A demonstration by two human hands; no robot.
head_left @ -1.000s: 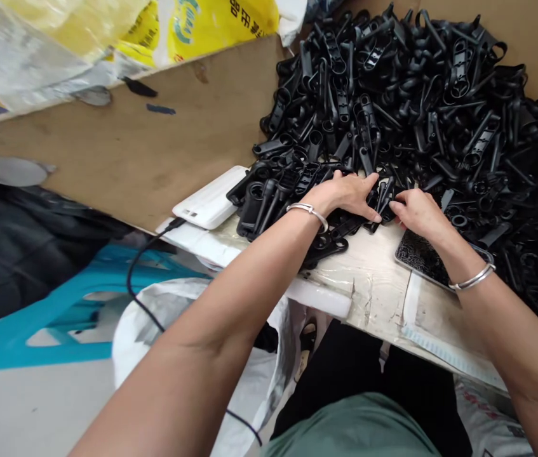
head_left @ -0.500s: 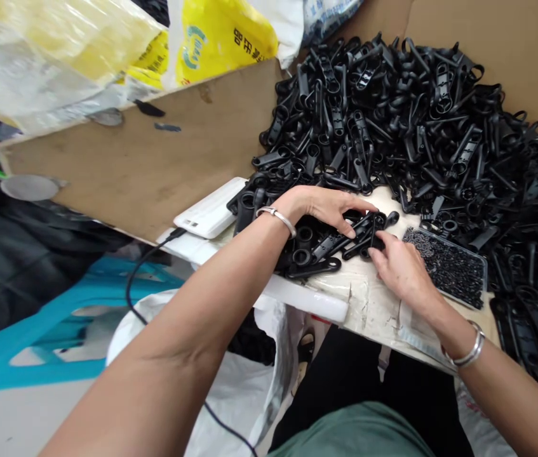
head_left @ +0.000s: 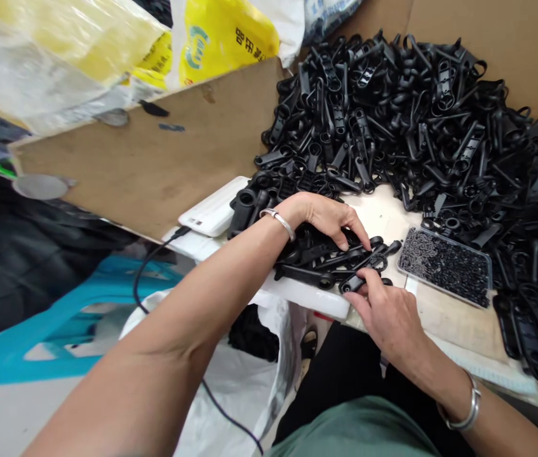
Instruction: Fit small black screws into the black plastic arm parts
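Observation:
A big heap of black plastic parts (head_left: 416, 114) covers the far side of the work board (head_left: 444, 317). A smaller bunch of the same black parts (head_left: 319, 263) lies near the board's front edge. My left hand (head_left: 326, 216) rests on top of this bunch with fingers curved down over it. My right hand (head_left: 385, 311) is at the front edge and pinches one black part (head_left: 361, 279) by its end, touching the bunch.
A clear tray of small black pieces (head_left: 444, 266) sits right of my hands. A white power bank (head_left: 214, 212) with a black cable (head_left: 154, 266) lies left of the bunch. A cardboard wall (head_left: 145, 158) stands at left, a white bag (head_left: 244, 381) below the edge.
Both hands pulled a bunch of parts out of the heap toward the front edge. My right hand moved down to the edge and took one part; the tray came into view.

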